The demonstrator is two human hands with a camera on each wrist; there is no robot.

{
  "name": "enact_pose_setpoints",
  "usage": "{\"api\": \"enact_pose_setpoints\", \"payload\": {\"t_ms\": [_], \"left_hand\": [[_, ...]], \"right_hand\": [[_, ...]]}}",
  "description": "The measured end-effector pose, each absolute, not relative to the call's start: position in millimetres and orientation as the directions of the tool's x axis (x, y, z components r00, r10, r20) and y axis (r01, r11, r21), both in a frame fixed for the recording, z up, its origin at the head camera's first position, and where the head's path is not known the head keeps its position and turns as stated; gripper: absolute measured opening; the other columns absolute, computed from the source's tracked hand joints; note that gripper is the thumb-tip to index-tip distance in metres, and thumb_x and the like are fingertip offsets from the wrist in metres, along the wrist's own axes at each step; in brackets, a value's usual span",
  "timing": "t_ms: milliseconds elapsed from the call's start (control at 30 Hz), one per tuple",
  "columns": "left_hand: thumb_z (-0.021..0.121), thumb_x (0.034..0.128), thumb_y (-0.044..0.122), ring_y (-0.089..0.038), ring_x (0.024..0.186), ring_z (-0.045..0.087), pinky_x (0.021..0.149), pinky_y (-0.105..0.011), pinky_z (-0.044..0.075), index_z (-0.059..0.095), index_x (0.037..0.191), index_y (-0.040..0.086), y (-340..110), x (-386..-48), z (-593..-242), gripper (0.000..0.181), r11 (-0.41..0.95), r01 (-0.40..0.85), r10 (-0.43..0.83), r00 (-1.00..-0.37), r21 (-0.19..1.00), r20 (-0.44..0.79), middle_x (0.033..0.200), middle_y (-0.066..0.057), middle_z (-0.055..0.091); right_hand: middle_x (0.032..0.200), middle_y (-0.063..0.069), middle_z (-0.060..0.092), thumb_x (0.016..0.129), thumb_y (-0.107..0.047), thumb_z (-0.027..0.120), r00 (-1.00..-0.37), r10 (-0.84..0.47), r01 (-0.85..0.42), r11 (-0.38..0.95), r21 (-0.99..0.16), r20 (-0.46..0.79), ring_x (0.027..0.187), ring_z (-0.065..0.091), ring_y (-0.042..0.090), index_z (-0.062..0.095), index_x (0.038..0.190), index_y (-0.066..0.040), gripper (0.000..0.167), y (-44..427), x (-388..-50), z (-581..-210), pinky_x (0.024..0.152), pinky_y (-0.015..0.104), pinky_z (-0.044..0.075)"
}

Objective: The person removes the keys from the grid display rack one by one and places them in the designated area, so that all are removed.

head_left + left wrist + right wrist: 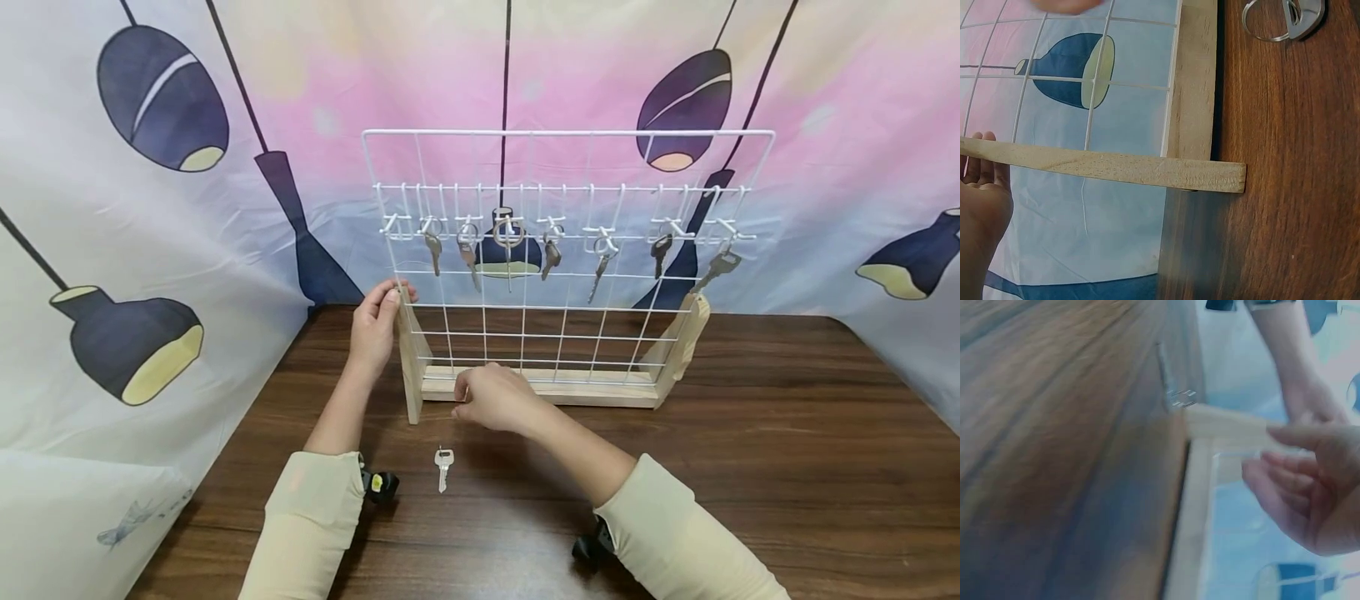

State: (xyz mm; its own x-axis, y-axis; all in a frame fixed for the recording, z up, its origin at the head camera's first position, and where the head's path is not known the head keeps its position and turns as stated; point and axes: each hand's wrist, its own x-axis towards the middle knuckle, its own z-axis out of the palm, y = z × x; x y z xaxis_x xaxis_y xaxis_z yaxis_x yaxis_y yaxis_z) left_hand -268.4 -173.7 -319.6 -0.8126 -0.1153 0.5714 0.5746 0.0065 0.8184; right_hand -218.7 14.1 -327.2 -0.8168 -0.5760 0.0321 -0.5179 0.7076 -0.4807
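Observation:
A white wire grid rack (525,333) stands upright on a pale wooden base. My left hand (372,327) grips the top of its left wooden upright (411,354), thumb in front and fingers behind; the left wrist view shows that hand (985,200) at the same upright. My right hand (495,398) hovers in front of the base, its fingers loosely bent and holding nothing. The right wrist view, blurred, shows the right hand (1310,487) with thumb and fingers apart. On the table nearer me lies a single silver key (444,468) with a ring.
Several keys, among them a dark one (661,254) and a larger one (722,268) at the right, hang on white hooks (600,237) along the grid. The dark wooden table (787,467) spreads to the right. A printed cloth (315,100) hangs behind and at the sides.

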Motion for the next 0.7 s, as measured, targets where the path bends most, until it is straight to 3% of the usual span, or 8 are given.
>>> {"api": "enact_pose_setpoints", "payload": {"t_ms": [100,267,500,600,700], "left_hand": [[0.041,0.0986,0.009,-0.008,0.09,0.06,0.085,-0.021,0.045,0.05,0.114,-0.017,-174.0,-268.1,-319.4,0.032,-0.001,0.577,-0.116,-0.811,0.817,0.573,0.094,0.006,0.063],[0.041,0.0983,0.008,-0.009,0.09,0.059,0.085,-0.022,0.044,0.05,0.114,-0.017,-173.0,-266.2,-318.0,0.031,-0.017,0.572,-0.117,-0.816,0.82,0.567,0.094,0.003,0.063],[0.041,0.0975,0.005,-0.009,0.089,0.059,0.084,-0.022,0.045,0.05,0.113,-0.018,-173.2,-266.8,-318.2,0.028,-0.047,0.578,-0.127,-0.813,0.815,0.569,0.091,0.004,0.062],[0.042,0.0973,0.006,-0.008,0.088,0.06,0.083,-0.022,0.045,0.052,0.111,-0.016,-172.8,-267.8,-318.5,0.027,-0.048,0.582,-0.131,-0.809,0.812,0.573,0.09,0.005,0.062],[0.043,0.0972,0.006,-0.009,0.087,0.06,0.083,-0.022,0.045,0.052,0.111,-0.016,-172.3,-268.2,-319.3,0.027,-0.057,0.587,-0.13,-0.806,0.808,0.577,0.091,0.004,0.062]], "right_hand": [[0.068,-0.01,0.06,0.081,-0.031,0.071,-0.829,-0.533,-0.559,0.776,-0.291,0.169,0.064,0.057,0.011,0.068,0.092,-0.015,0.019,8.4,-213.0,-307.6,0.056,0.029,0.045],[0.073,-0.007,0.065,0.084,-0.028,0.068,-0.802,-0.454,-0.581,0.744,-0.329,0.389,0.063,0.059,0.01,0.068,0.091,-0.015,0.015,2.4,-209.8,-281.3,0.053,0.026,0.045],[0.082,0.003,0.069,0.085,-0.017,0.068,-0.65,-0.271,-0.711,0.546,-0.443,0.71,0.07,0.064,0.01,0.067,0.094,-0.004,0.016,-5.5,-208.1,-254.4,0.064,0.018,0.05],[0.089,0.008,0.069,0.084,-0.013,0.069,-0.57,-0.184,-0.756,0.498,-0.424,0.801,0.075,0.067,0.013,0.065,0.098,0.0,0.02,-9.0,-210.9,-247.4,0.067,0.018,0.051],[0.095,0.01,0.069,0.083,-0.012,0.069,-0.506,-0.126,-0.758,0.538,-0.369,0.853,0.079,0.067,0.016,0.064,0.102,0.002,0.024,-11.7,-216.0,-243.5,0.068,0.022,0.053]]}}
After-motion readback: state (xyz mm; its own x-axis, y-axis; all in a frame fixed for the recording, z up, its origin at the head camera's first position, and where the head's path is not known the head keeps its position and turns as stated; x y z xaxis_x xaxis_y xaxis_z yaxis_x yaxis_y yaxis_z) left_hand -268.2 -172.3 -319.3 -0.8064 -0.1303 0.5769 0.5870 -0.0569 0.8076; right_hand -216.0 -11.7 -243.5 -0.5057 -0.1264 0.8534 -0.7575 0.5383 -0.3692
